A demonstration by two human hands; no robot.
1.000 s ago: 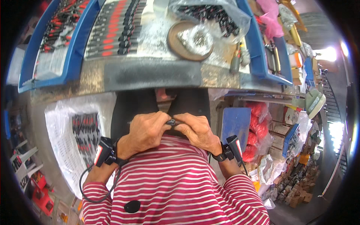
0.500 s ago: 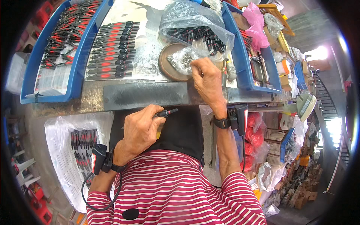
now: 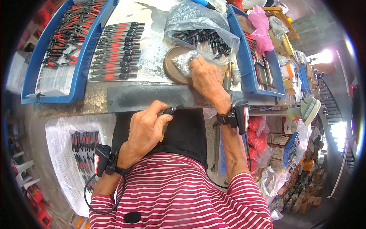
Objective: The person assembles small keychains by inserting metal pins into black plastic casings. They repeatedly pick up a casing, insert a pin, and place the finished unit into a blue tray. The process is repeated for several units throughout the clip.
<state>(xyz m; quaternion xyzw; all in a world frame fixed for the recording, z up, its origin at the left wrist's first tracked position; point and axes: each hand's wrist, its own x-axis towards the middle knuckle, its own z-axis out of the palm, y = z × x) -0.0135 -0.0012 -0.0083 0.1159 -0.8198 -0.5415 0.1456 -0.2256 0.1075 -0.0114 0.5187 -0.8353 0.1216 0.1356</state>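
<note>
The left grip (image 3: pixel 144 125) pinches a black rod-shaped piece (image 3: pixel 168 111). Ahead and right of it, the right grip (image 3: pixel 209 79) meets a crumpled clear plastic bag (image 3: pixel 181 64); its hold I can't tell.

Pink plastic bag (image 3: pixel 260 32) is up-right of the right hand (image 3: pixel 207 78). Clear bags of red stuff (image 3: pixel 258 143) sit lower right of it, greenish lamp-like thing (image 3: pixel 310 110) farther right. Red plastic piece (image 3: pixel 44 218) is well down-left of left hand (image 3: pixel 146 124).
</note>
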